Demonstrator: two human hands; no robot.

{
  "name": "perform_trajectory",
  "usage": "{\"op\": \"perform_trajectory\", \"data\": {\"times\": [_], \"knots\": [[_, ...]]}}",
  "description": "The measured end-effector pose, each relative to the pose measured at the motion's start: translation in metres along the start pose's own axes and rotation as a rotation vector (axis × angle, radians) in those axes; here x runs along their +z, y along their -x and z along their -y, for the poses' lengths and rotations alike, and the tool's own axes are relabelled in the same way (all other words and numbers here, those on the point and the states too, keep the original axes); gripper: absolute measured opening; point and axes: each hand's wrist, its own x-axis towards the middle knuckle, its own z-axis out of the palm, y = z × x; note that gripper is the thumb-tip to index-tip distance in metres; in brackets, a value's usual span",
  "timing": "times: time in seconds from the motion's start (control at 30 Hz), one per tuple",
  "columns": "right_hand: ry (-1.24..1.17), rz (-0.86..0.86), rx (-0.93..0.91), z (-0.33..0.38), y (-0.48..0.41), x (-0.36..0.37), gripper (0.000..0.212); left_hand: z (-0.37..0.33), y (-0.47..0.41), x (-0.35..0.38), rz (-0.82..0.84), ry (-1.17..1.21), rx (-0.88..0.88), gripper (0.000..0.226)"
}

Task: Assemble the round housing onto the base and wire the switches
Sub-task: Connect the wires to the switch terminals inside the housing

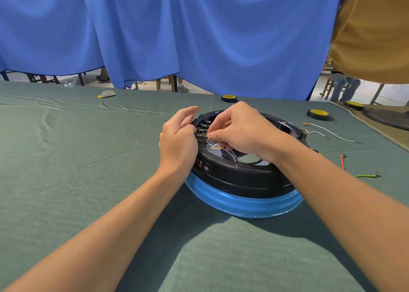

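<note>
A round black housing (239, 178) sits on a blue base (243, 205) in the middle of the green table. Switch terminals (202, 131) line its inner left wall. My left hand (178, 141) rests against the housing's left outer rim, its upper fingers loosely curled and free. My right hand (241, 130) reaches over the opening and pinches a white wire (213, 145) with a brass terminal, right beside the switch terminals. More white wire (233, 157) loops inside the housing under that hand.
Loose wires lie right of the housing: two white ones (332, 133), a red one (342, 162) and a green-yellow one (367, 176). Black-and-yellow tape rolls (318, 114) (229, 98) sit behind. A blue curtain hangs at the table's far edge. A person in tan stands at the upper right.
</note>
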Motion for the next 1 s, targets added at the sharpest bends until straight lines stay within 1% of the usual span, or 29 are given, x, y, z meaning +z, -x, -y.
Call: {"op": "perform_trajectory", "data": {"times": [0.2,0.37,0.6,0.77,0.93,1.0], "knots": [[-0.013,-0.018,-0.013,-0.0009,0.0010,-0.0007,0.011,-0.0011,0.0019,0.0017,-0.028,-0.029,0.005,0.041],[0.021,0.002,-0.051,0.0021,0.0022,0.0004,0.014,-0.0014,0.0023,0.0027,-0.032,-0.033,0.017,0.052],[0.066,-0.005,-0.092,0.0029,0.0037,0.0010,0.016,-0.0013,0.0024,0.0035,-0.039,-0.045,0.016,0.050],[0.121,-0.023,-0.119,0.0043,0.0001,0.0028,0.008,0.0013,-0.0005,0.0031,-0.055,-0.074,0.015,0.038],[0.158,-0.033,-0.152,0.0071,-0.0025,0.0051,0.010,0.0008,0.0002,0.0031,-0.049,-0.086,0.017,0.039],[0.181,-0.034,-0.159,0.0077,-0.0036,0.0069,0.010,-0.0006,0.0011,0.0025,-0.041,-0.095,0.026,0.043]]}}
